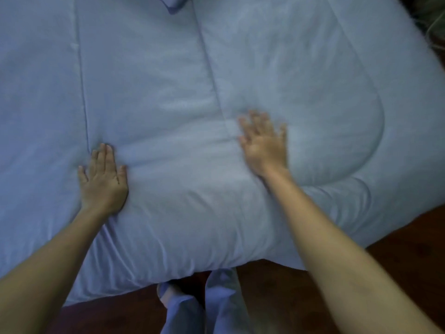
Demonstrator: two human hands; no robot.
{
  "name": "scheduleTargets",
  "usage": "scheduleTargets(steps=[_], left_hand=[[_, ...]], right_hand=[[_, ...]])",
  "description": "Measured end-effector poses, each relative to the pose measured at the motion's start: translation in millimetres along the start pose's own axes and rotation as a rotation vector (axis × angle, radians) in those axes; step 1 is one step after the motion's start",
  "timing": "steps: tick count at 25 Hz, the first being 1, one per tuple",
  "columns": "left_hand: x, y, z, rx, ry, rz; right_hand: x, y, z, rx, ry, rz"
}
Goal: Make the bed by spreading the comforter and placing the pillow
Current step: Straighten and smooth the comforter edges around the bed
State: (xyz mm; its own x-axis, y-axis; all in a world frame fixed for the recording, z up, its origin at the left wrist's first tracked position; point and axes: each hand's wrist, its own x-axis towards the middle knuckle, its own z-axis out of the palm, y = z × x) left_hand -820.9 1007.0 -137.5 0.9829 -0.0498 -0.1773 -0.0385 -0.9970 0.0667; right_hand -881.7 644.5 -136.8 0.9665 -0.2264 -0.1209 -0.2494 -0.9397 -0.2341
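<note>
Both hands flat on the comforter
The left hand (103,179) and the blurred right hand (263,143) lie spread-fingered on the comforter (149,75), which runs lengthwise away. The pillow (173,3) corner shows far ahead, nearer the right hand.

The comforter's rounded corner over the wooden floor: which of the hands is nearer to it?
Right. The right hand is spread open on the comforter, a little inward of the corner. The left hand rests flat much farther away, by the left stitched seam.
</note>
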Motion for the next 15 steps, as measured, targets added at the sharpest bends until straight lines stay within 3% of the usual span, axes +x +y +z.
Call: scheduleTargets(steps=[3, 6, 7, 10, 12, 14, 15], left_hand=[[-1.5, 10.7, -0.9, -0.045, 0.073, -0.036], [-12.8, 57.1, -2.2, -0.204, 0.185, -0.114], [-24.4, 85.7, 0.1, -0.257, 0.215, -0.010], [-69.4, 177.4, 14.6, -0.286, 0.144, 0.607], [-78.4, 202.0, 22.2, -0.196, 0.091, 0.737], [-71.3, 185.2, 24.8, -0.125, 0.093, 0.552], [-68.3, 166.9, 25.6, -0.089, 0.089, 0.460]], right_hand=[[-51.7, 142.6, -28.3, -0.039, 0.098, 0.368], [-107.9, 251.4, -49.1, -0.031, 0.000, 0.712], [-116.3, 272.1, -58.5, -0.019, -0.027, 0.829], [-89.8, 256.7, -82.7, 0.094, 0.044, 1.091], [-60.9, 186.4, -77.5, 0.157, 0.238, 0.937], [-55.8, 81.4, -46.8, 0.178, 0.288, 0.521], [-63.6, 31.6, -25.0, 0.129, 0.225, 0.293]])
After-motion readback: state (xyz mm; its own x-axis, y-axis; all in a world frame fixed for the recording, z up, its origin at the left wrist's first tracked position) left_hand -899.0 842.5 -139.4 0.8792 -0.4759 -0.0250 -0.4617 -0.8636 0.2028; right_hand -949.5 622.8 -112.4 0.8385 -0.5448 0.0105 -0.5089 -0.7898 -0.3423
